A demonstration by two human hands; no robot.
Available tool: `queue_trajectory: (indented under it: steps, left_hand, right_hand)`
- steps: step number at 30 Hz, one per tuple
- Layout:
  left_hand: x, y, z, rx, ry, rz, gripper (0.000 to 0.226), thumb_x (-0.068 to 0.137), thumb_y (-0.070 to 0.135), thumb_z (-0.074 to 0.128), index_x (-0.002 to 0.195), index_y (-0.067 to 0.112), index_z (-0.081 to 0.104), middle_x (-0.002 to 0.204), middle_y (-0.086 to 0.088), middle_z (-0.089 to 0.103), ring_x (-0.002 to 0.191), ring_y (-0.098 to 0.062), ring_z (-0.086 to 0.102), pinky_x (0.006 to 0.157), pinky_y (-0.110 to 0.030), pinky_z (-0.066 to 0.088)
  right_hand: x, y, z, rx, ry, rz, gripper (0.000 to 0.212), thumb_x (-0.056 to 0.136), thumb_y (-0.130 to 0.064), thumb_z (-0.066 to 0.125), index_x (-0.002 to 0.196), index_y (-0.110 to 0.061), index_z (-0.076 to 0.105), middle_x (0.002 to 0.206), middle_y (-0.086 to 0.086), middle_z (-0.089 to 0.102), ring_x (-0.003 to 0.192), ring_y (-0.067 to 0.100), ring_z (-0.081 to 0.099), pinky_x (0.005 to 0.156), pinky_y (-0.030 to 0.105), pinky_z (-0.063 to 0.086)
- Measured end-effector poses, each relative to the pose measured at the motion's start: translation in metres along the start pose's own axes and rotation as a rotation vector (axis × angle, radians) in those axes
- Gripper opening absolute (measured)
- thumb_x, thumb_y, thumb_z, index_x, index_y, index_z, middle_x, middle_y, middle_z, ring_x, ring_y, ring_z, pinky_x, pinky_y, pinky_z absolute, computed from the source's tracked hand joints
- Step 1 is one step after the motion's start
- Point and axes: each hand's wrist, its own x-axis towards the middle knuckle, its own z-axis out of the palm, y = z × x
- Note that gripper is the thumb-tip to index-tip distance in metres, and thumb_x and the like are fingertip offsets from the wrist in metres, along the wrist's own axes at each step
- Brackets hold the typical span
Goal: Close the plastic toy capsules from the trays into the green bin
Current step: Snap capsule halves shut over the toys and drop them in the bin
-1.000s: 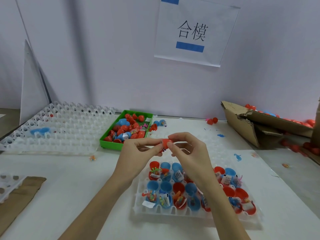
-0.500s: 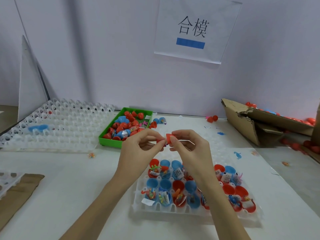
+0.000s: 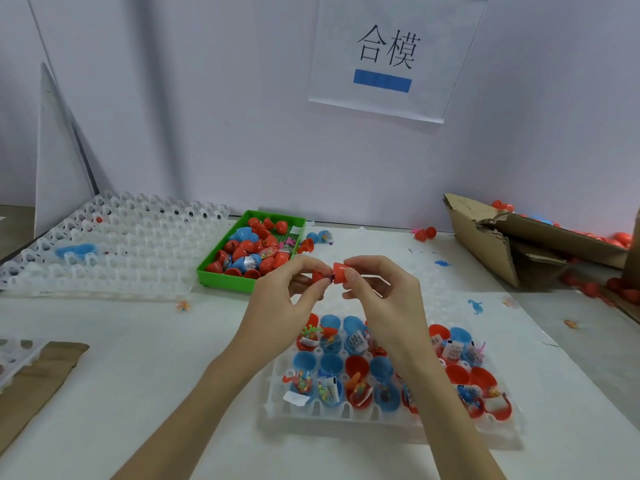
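Observation:
Above the near tray, my left hand [image 3: 289, 292] pinches one half of a red capsule [image 3: 317, 276], and my right hand [image 3: 384, 292] pinches the other red half [image 3: 340, 271]. A small gap with something dark shows between the two halves. Below them lies a white tray [image 3: 346, 412] with several open red and blue capsule halves holding small toys and paper slips. The green bin [image 3: 221, 280] stands behind and to the left, with several red and blue capsules inside.
A stack of white trays [image 3: 114, 244] lies at far left. Torn cardboard boxes [image 3: 512, 244] with red capsules sit at right. Loose capsules [image 3: 425, 233] lie near the back wall. Brown cardboard [image 3: 31, 382] and another tray corner [image 3: 17, 355] are at the left edge.
The two red halves, pressed together a second ago, are now slightly apart between my fingers. Both hands stay at about the same place above the tray.

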Motion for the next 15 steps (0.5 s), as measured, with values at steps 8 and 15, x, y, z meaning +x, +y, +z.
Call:
queue_trajectory:
  steps: [8, 15]
  left_hand:
    - [0.0007, -0.0018, -0.0013, -0.089, 0.014, -0.041, 0.007, 0.099, 0.01, 0.068, 0.1, 0.015, 0.071, 0.088, 0.009, 0.075, 0.085, -0.012, 0.076, 0.083, -0.03, 0.063]
    - [0.0012, 0.0027, -0.0051, -0.307, 0.073, -0.105, 0.028, 0.091, 0.015, 0.078, 0.116, 0.017, 0.067, 0.102, 0.004, 0.079, 0.097, -0.013, 0.076, 0.088, -0.024, 0.061]
  right_hand:
    - [-0.0013, 0.0012, 0.0022, -0.044, -0.044, -0.049, 0.017, 0.094, -0.017, 0.073, 0.102, -0.032, 0.068, 0.097, -0.016, 0.071, 0.092, 0.003, 0.07, 0.075, 0.016, 0.058]
    - [-0.0025, -0.0043, 0.0026, -0.008, -0.063, -0.086, 0.018, 0.094, -0.018, 0.073, 0.103, -0.032, 0.066, 0.099, -0.018, 0.071, 0.093, 0.006, 0.072, 0.074, 0.017, 0.059]
